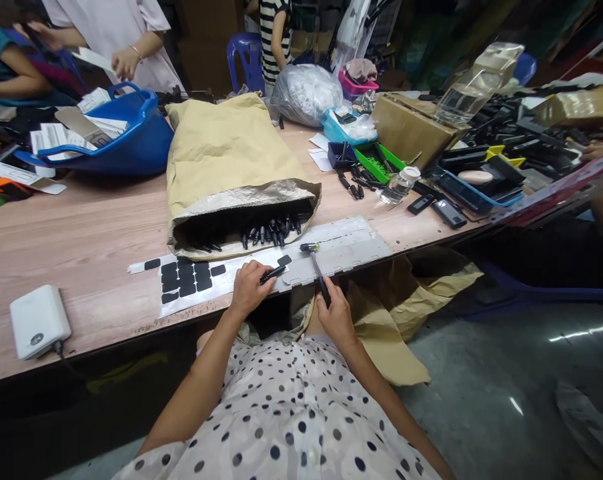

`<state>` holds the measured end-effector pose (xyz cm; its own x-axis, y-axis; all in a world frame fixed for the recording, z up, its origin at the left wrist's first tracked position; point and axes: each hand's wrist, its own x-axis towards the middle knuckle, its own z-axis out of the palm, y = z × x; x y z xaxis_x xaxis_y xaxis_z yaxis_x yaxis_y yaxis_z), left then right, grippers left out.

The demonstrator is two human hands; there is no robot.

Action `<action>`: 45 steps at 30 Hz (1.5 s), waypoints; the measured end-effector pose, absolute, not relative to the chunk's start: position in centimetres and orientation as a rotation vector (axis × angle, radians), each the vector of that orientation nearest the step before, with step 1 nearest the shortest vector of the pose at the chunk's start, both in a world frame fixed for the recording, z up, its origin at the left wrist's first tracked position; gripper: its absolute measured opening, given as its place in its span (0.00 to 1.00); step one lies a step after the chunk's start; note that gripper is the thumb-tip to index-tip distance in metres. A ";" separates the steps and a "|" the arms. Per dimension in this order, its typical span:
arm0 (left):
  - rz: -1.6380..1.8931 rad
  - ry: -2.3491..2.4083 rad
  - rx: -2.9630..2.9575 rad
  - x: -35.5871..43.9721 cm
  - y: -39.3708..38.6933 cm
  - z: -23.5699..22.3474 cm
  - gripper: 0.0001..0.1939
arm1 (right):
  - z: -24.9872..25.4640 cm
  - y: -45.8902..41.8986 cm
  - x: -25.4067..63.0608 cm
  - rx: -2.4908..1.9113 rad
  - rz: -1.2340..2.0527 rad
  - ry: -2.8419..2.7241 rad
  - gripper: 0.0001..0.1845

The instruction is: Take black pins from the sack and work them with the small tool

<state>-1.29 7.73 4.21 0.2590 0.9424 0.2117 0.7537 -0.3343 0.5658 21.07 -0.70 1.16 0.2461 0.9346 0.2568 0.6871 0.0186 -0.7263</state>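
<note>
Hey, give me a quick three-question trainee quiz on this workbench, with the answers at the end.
1. True or false: the hammer is in the left hand.
2. What shows inside the mouth of the paper sack? A) white boxes B) black pen-like pieces C) green clips
3. Fill in: a black ____ runs from the white device at far left.

Key:
1. False; the right hand holds the hammer, the left hand a slim black piece.
2. B
3. cable
</note>
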 end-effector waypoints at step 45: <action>0.724 1.583 2.052 -1.0 8.1 4.1 0.10 | 3.5 -2.6 19.8 -1.531 0.476 -1.556 0.24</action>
<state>-0.98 8.07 4.14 0.2047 0.9697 0.1333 0.7353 -0.2422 0.6329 19.78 -2.65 3.54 0.1429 0.9390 0.3129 0.6036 0.1679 -0.7794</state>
